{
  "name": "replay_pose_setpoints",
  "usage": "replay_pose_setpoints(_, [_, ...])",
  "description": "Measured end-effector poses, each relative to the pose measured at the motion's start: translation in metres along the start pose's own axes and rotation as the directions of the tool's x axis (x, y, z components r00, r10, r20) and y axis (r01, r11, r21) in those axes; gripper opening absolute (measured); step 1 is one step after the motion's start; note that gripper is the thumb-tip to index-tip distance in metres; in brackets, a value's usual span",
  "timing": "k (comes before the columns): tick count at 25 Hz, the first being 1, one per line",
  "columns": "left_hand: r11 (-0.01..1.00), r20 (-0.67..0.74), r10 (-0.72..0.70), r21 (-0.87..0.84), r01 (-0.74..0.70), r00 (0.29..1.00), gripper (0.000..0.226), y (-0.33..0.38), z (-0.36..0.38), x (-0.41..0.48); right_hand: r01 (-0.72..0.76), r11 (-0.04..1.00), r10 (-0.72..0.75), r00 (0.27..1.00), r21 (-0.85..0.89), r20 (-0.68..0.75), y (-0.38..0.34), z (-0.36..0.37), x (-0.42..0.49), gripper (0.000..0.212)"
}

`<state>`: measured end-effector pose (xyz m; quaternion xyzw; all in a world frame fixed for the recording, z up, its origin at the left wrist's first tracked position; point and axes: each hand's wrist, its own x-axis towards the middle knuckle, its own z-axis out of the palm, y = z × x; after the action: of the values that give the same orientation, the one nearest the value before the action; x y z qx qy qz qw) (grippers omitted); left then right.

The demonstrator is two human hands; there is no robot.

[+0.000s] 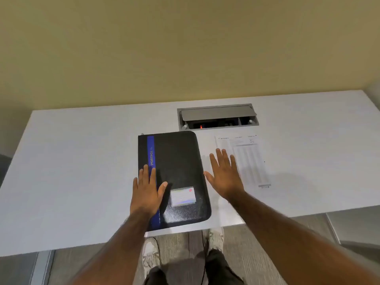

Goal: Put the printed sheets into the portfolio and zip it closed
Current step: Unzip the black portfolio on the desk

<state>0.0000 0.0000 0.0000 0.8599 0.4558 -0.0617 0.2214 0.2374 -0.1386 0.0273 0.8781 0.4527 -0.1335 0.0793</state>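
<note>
On table (82, 161), shut portfolio (181, 161), seemingly under left hand (147, 190)

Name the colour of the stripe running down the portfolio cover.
Blue, on the black portfolio; head view.

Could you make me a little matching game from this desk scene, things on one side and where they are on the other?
Things:
1. portfolio
2. printed sheets
3. left hand
4. cable box

Places, mixed up:
A. set into the desk top near the wall
B. flat on the portfolio's blue stripe side
C. lying closed in front of the person
D. on the desk to the right of the portfolio

Pairs: 1-C, 2-D, 3-B, 4-A
</note>
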Motion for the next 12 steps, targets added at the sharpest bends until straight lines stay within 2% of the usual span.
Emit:
replay_pose_setpoints(3, [0.996, 0.017, -0.087, -0.004, 0.087, 0.996, 0.074, 0.005, 0.002, 0.017, 0.073, 0.994, -0.076, 0.996, 0.080, 0.040, 0.006, 0.007, 0.014, 0.076])
replay_pose_setpoints(7, [0.993, 0.012, -0.114, 0.029, 0.113, 0.993, 0.068, 0.002, -0.002, 0.051, 0.099, 0.944, -0.136, 0.986, 0.315, 0.096, 0.001, 0.008, 0.032, 0.064])
replay_pose_setpoints(10, [0.989, 0.002, -0.145, 0.012, 0.145, 0.989, 0.065, -0.002, -0.008, 0.090, 0.017, 0.856, -0.107, 0.984, 0.516, 0.145, -0.007, 0.006, 0.046, 0.054])
replay_pose_setpoints(12, [0.979, -0.021, -0.201, -0.028, 0.200, 0.979, 0.063, -0.001, -0.012, 0.102, -0.095, 0.732, -0.019, 0.987, 0.674, 0.160, -0.014, 0.011, 0.055, 0.047])
